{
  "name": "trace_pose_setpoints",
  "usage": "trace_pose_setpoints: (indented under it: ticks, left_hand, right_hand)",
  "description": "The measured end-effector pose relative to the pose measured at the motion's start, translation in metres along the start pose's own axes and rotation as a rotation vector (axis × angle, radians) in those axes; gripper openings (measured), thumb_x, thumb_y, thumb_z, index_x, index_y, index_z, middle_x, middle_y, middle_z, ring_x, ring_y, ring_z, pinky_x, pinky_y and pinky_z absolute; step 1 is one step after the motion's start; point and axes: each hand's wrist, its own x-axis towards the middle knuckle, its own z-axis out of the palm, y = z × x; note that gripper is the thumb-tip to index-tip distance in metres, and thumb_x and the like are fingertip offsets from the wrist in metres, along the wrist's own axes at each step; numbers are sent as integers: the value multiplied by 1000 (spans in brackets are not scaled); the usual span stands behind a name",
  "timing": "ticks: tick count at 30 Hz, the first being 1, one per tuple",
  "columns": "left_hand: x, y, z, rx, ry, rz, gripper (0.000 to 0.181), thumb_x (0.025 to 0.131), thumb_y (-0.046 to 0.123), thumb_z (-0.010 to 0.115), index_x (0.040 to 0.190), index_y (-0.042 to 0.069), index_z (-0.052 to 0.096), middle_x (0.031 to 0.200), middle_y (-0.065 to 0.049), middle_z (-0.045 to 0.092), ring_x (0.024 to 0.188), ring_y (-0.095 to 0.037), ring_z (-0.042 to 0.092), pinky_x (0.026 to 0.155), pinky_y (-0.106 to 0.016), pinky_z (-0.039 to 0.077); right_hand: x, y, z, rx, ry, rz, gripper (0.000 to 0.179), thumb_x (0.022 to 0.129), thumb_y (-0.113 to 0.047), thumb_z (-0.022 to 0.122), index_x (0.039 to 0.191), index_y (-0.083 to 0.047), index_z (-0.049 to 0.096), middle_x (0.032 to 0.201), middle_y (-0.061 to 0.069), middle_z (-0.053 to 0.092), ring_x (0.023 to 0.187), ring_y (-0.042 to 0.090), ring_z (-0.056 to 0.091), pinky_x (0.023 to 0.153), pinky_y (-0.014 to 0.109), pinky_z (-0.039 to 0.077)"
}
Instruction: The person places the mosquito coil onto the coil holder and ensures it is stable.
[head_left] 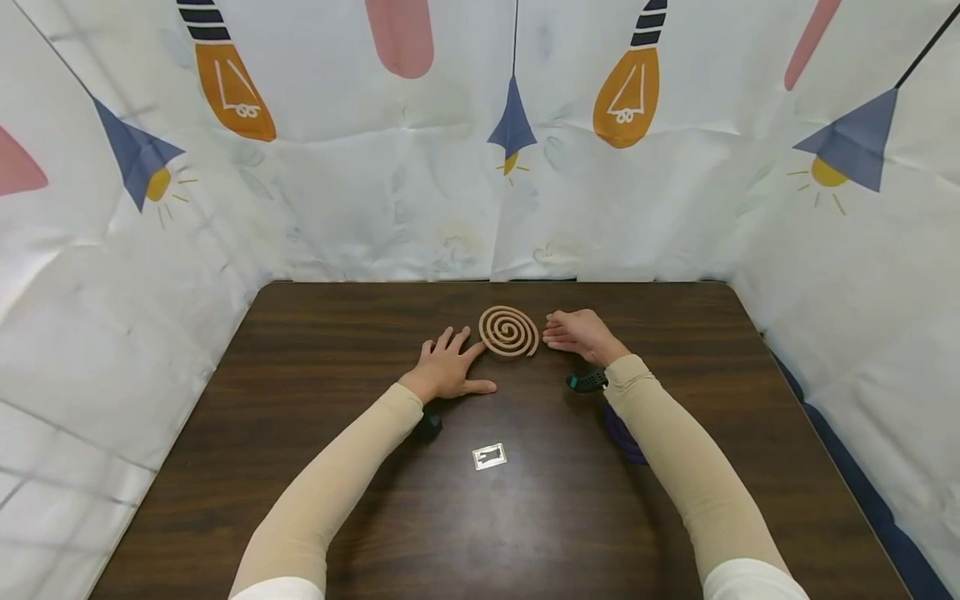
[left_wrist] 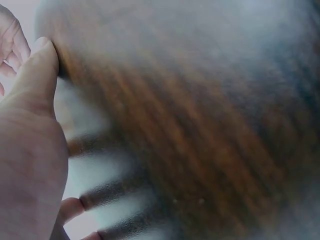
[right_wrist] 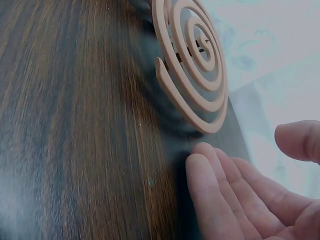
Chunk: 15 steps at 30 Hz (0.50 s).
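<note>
A brown mosquito coil (head_left: 508,331) lies toward the far side of the table. In the right wrist view the coil (right_wrist: 212,95) looks raised above the wood, with small dark metal pieces showing near its middle. My left hand (head_left: 446,369) rests on the table with fingers spread, its index fingertip at the coil's left edge; whether it touches cannot be told. To the right of the coil, my right hand (head_left: 577,333) is apart from it, fingers extended and thumb held away. Closer to me lies a small silver metal plate (head_left: 490,457) with a cut-out middle.
A purple round item (head_left: 624,433) is partly hidden under the right forearm. Dark camera straps (head_left: 587,382) are on the wrists. White printed cloth (head_left: 450,167) hangs behind the dark wooden table (head_left: 360,317) and at both sides.
</note>
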Motion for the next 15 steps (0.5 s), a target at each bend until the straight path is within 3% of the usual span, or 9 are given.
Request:
trace_pose_setpoints:
  ticks: [6, 15]
  left_hand:
    - [1, 0, 0, -5, -7, 8, 92, 93, 80, 48, 167, 35, 17, 177, -10, 6, 164, -41, 4, 125, -66, 18]
    - [1, -1, 0, -14, 2, 2, 93, 93, 79, 50, 167, 33, 18, 177, -9, 6, 164, -41, 4, 125, -67, 18]
  right_hand:
    - [-6, 1, -10, -21, 7, -5, 51, 108, -28, 54, 146, 7, 53, 148, 27, 57, 115, 22, 73, 97, 29, 59]
    - [-15, 1, -20, -22, 4, -33, 52, 109, -26, 53, 148, 9, 49, 149, 29, 55, 98, 11, 75, 92, 24, 60]
